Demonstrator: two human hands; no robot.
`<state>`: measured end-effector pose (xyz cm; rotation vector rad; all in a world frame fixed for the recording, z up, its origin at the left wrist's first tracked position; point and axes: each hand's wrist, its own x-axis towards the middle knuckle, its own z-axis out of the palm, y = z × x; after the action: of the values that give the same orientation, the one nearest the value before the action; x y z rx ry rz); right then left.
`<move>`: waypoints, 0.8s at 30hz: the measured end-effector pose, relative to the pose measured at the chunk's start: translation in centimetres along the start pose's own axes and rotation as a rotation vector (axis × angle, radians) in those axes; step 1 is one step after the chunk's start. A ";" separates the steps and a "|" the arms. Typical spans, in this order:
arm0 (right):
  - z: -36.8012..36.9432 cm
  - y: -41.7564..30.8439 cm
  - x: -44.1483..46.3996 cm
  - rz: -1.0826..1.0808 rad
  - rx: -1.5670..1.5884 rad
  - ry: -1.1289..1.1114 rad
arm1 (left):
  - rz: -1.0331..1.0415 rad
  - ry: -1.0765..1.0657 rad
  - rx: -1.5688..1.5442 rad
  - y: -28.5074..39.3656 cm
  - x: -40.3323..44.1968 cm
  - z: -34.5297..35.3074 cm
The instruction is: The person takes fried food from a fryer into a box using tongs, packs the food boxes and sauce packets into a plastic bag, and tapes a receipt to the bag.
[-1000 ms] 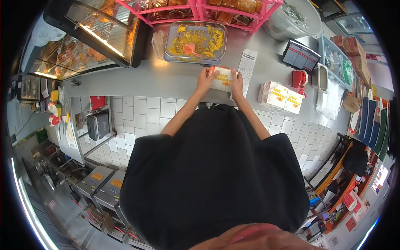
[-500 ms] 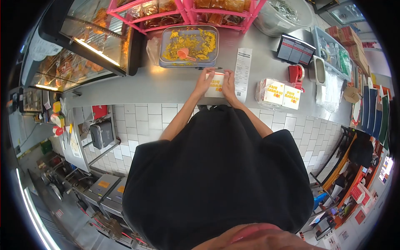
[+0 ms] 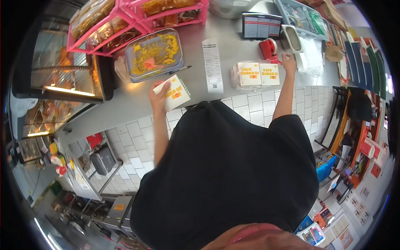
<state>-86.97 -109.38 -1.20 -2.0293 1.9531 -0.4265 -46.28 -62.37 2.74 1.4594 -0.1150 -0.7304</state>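
My left hand [image 3: 158,96] grips a white box with yellow lettering [image 3: 176,94] by its side, tilted over the counter's front edge. My right hand [image 3: 288,62] is reached out to the right, beside a red tape dispenser [image 3: 268,50]; its fingers are bent, and what they touch is too small to tell. Two similar white boxes [image 3: 249,75] in clear plastic lie left of that hand. A long printed receipt [image 3: 213,66] lies between the held box and those two. Behind the held box is a tray of yellow food bits [image 3: 155,54] with an orange scoop [image 3: 151,63].
Pink racks [image 3: 146,25] of packets stand at the back left, beside a lit glass food cabinet [image 3: 62,83]. A pen [image 3: 183,68] lies by the tray. At the back right are a tablet [image 3: 261,26], a metal container [image 3: 291,38], clear bags [image 3: 312,56] and a blue-grey crate [image 3: 304,18].
My right hand has let go of the box and moved far right to the tape dispenser. My left hand still holds the box, now tilted and further left. The view has swung right.
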 end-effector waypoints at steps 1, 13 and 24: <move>-0.8 0.3 0.3 0.169 0.080 -0.237 | 0.007 -0.003 -0.018 0.2 -0.1 -0.1; -1.7 3.0 -0.9 0.299 0.725 -0.727 | 0.018 -0.182 0.040 1.6 -0.8 5.0; 0.0 8.8 -3.0 0.148 0.205 -0.280 | 0.134 -0.365 0.105 4.3 -2.8 10.9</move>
<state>-95.08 -106.67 -4.85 -1.7026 1.7942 -0.2777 -52.25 -70.47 9.30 1.3894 -0.5332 -0.8838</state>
